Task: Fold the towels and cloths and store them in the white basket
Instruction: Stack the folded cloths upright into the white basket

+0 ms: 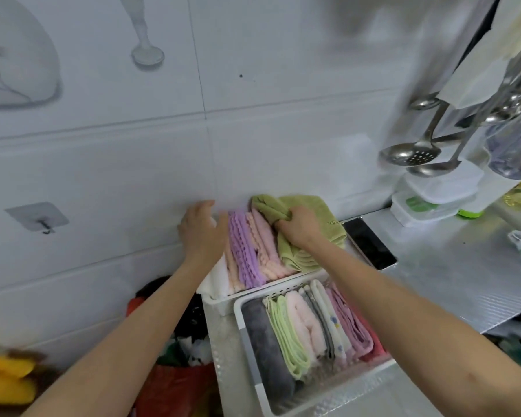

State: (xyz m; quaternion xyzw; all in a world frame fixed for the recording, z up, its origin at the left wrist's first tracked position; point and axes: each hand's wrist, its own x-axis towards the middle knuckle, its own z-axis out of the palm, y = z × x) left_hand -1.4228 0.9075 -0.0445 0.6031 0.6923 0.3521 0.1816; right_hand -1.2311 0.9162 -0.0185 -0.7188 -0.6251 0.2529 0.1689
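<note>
Two white baskets stand on the metal counter. The far basket against the wall holds upright folded cloths: white, peach, purple and pink. My right hand grips a folded green towel at that basket's right end, partly inside it. My left hand presses with straight fingers against the left side of the stacked cloths. The near basket holds a row of folded cloths: grey, light green, pale pink, patterned white and mauve.
A dark phone lies on the counter right of the far basket. Plastic food boxes and hanging ladles are at the back right. A red bag with items sits left, below the counter. Tiled wall behind.
</note>
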